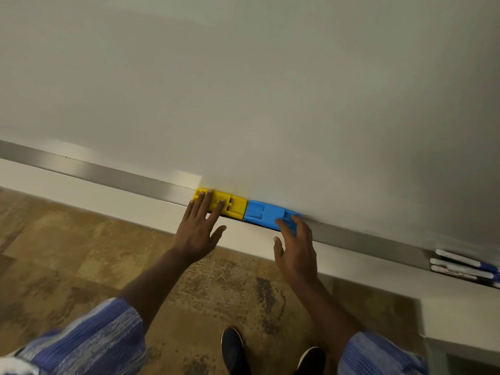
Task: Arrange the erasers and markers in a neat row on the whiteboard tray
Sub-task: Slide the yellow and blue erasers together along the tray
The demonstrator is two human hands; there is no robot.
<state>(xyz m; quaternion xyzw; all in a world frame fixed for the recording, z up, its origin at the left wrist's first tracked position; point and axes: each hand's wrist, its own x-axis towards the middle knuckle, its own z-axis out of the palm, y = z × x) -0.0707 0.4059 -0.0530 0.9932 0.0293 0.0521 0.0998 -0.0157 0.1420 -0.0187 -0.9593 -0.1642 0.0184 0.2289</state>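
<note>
Your left hand (198, 230) and right hand (296, 249), fingers spread flat, press yellow eraser (232, 204) and blue eraser (266, 213) end-to-end on the tray (108, 171), apparently squaring them; markers (465, 267) wait at its right end.

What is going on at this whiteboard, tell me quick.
A person is lining up erasers on the whiteboard tray. The left hand has its fingers flat on the yellow eraser, and the right hand touches the far end of the blue eraser. The two erasers sit end to end. A cluster of markers lies further right on the tray, not yet touched.
</note>
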